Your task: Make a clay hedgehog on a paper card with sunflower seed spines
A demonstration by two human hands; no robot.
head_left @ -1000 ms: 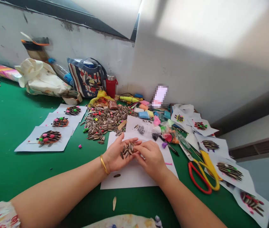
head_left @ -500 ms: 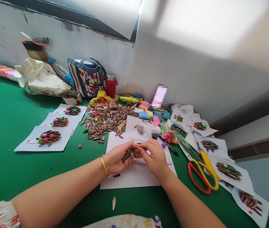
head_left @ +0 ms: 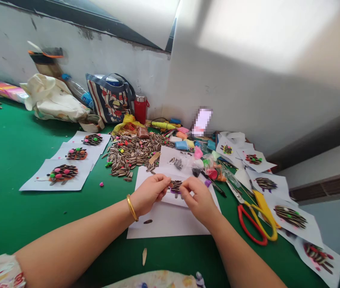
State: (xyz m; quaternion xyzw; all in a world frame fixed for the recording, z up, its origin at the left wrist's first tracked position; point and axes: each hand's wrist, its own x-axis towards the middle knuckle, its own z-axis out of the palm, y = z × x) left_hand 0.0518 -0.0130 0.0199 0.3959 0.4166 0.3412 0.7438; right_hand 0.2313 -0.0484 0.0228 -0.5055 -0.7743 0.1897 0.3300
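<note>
My left hand (head_left: pixel 151 192), with a gold bangle (head_left: pixel 132 208) at its wrist, is curled closed; the sunflower seeds seen in its palm a moment ago are now hidden inside the fingers. My right hand (head_left: pixel 198 199) is closed with fingertips bent down at the right edge of a seed hedgehog (head_left: pixel 175 186); whatever it pinches is hidden. That hedgehog has dark striped seeds over purple clay and lies on white paper (head_left: pixel 170 224) between both hands. One loose seed (head_left: pixel 148 221) rests on the paper below my left hand.
Behind the hands spreads a heap of sunflower seeds (head_left: pixel 131 156). Scissors (head_left: pixel 252 222), a yellow cutter (head_left: pixel 263 206) and a black pen (head_left: pixel 218 188) lie at right. Finished hedgehog cards (head_left: pixel 35 180) flank both sides. Bags and a red flask (head_left: pixel 140 110) stand by the wall.
My left hand has turned over and closed around its seeds. My right hand has moved slightly right and away from it, and the seed hedgehog between them now shows.
</note>
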